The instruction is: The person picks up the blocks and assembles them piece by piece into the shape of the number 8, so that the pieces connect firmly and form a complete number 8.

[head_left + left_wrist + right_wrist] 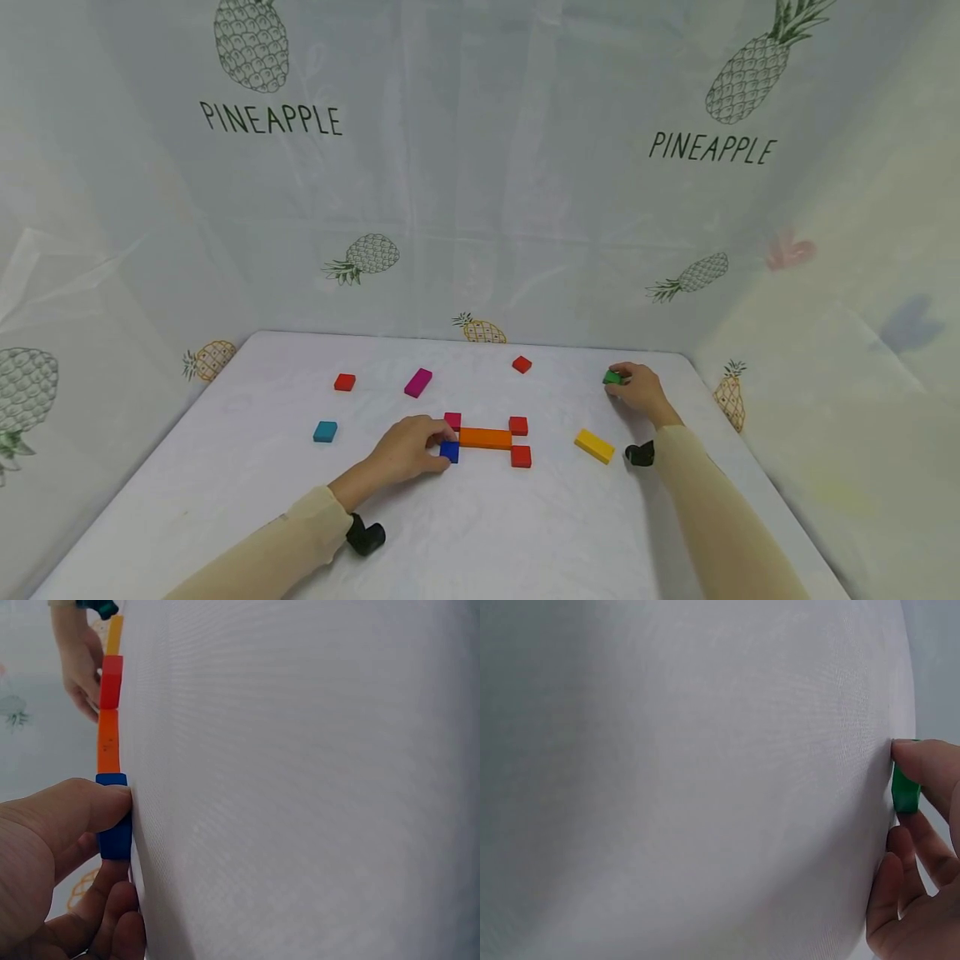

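A blue block (449,452) lies at the left end of a long orange block (485,438), and my left hand (408,448) pinches it between thumb and fingers. In the left wrist view the thumb presses the near side of that blue block (115,838). A pink block (452,421) sits just behind it, partly by the fingertips. Two red blocks (518,426) (521,457) are at the orange block's right end. Toward the far right of the table, my right hand (639,389) pinches a green block (612,377); the right wrist view shows the green block (906,787) between thumb and fingers.
A yellow block (595,446) lies right of the arrangement, near the right wrist. Farther back are a red block (522,364), a magenta block (418,382) and another red block (344,382). A teal block (325,432) lies at left. White cloth covers the table (480,533).
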A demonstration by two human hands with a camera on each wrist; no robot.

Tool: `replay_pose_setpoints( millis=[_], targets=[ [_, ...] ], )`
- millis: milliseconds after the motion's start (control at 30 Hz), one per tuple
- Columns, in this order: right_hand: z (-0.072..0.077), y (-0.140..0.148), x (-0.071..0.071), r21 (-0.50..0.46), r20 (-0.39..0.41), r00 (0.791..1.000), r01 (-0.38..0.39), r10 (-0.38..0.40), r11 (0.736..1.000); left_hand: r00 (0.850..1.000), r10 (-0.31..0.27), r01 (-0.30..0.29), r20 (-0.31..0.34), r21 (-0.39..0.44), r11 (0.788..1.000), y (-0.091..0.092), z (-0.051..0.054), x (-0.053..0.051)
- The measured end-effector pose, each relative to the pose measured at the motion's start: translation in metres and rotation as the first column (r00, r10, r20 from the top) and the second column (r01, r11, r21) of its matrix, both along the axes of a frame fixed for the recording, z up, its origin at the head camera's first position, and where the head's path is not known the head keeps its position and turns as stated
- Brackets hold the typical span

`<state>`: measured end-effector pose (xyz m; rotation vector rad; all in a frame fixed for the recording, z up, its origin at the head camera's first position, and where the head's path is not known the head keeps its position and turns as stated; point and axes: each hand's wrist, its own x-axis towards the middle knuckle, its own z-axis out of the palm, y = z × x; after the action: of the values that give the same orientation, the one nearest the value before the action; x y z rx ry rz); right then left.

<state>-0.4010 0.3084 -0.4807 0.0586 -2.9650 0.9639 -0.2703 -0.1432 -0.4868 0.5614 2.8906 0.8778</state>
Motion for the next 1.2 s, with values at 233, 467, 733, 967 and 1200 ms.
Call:
replay_pose_setpoints(
  millis=[233, 467, 733, 967, 1200],
  targets=[
    [-0.001, 0.001, -0.002, -0.001, 0.007, 1.000, 0.007, -0.007, 1.000, 1.000, -0.004, 0.004, -0.002, -0.002, 1.000, -0.001, 0.001, 0.000],
    [0.000, 0.000, -0.001, 0.016, -0.020, 1.000, 0.009, -0.009, 1.000, 1.000, -0.004, 0.004, 0.000, 0.001, 1.000, -0.001, 0.001, 0.000],
    [0.001, -0.002, 0.003, 0.032, -0.030, 1.000, 0.006, -0.005, 0.999, 1.000, -0.006, 0.006, 0.004, 0.016, 1.000, -0.001, 0.002, 0.001],
    [0.004, -0.001, 0.004, 0.023, -0.021, 1.000, -0.014, 0.014, 1.000, 1.000, -0.006, 0.006, 0.002, 0.013, 1.000, -0.001, 0.001, 0.000],
    [0.010, -0.005, 0.009, 0.013, -0.055, 0.997, -0.046, 0.047, 0.999, 1.000, -0.007, 0.007, 0.000, 0.010, 1.000, -0.001, -0.001, -0.001]
  ],
)
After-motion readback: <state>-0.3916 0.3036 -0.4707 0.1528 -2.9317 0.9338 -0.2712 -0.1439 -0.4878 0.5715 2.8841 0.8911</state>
